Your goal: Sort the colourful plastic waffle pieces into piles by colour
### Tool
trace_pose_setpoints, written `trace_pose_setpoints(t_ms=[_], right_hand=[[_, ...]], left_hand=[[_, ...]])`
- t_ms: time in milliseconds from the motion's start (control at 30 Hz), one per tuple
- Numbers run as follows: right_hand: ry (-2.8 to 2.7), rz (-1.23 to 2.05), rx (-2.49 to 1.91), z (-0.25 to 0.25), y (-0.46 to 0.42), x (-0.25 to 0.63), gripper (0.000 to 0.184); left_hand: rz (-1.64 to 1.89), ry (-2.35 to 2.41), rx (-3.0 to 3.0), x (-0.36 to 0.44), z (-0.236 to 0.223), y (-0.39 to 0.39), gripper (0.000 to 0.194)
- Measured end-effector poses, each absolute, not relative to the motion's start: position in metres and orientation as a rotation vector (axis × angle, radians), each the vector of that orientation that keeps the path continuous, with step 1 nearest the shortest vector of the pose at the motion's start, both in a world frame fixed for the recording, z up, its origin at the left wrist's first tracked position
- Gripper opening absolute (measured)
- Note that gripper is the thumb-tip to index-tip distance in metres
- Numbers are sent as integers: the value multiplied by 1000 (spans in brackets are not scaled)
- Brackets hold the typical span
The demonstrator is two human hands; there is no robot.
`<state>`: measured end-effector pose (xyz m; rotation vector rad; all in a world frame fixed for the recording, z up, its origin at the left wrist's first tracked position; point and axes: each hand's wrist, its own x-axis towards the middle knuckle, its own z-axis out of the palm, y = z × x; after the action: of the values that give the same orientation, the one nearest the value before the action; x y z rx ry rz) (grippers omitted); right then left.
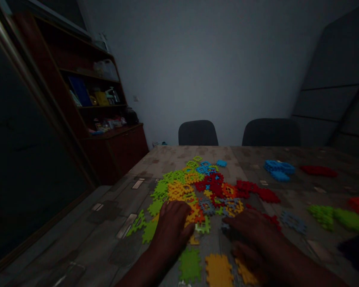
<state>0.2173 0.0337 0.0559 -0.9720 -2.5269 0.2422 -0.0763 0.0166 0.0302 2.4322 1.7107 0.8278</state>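
Flat interlocking plastic pieces with notched edges lie in a loose pile on the table. My left hand (174,221) rests over the near left part of the pile, thumb apart from the curved fingers, beside orange pieces (194,213). Its fingertips are partly hidden. On the right, my right hand (254,231) reaches in with fingers and thumb apart, close to a grey piece (225,226); whether it touches is unclear. Nearer to me lie a green square piece (190,265) and a yellow square piece (219,271). Another yellow piece (244,273) sits partly under my right hand.
The patterned table (107,223) also bears blue stacks (279,168), a red stack (318,171), green pieces (321,215) and a dark object (356,253) at right. Two chairs (198,132) stand at the far edge. A wooden shelf unit (116,137) is at left.
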Motion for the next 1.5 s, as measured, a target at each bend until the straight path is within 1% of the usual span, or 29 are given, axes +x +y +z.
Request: trace_pose_setpoints(t_ms=[167,267,333,400,533,667,800,867,1033,1167,1333,1500], right_hand=[[-2496,287,-1027,71,40,226,44],[-2458,292,-1036,74,45,233,44],[-2454,278,-1039,77,47,235,46],[-2452,257,-1032,81,48,234,46],[-2463,300,-1057,85,46,231,43],[-2432,472,-1077,83,43,232,50],[-2414,768,-1065,86,34,229,58],[-2415,878,-1091,89,28,224,65],[-2443,1006,-1118,90,14,207,82],[-2472,1002,-1121,83,11,201,89],[-2515,930,-1051,73,12,203,90],[-2559,730,-1035,73,11,203,93]], left_hand=[[850,1698,2463,-75,35,16,22],[873,1665,2526,-76,39,16,16],[909,1642,2574,-77,42,16,21],[973,1614,2616,-78,45,16,26],[1191,1489,2627,-78,49,13,26],[1414,1190,2575,-68,51,7,26],[1405,910,2576,-54,53,-2,26],[1402,809,2566,-49,53,-6,25],[1338,726,2624,-43,52,-10,24],[1390,704,2653,-40,50,-12,25],[1320,706,2656,-38,50,-14,24],[1328,712,2677,-41,50,-14,25]])
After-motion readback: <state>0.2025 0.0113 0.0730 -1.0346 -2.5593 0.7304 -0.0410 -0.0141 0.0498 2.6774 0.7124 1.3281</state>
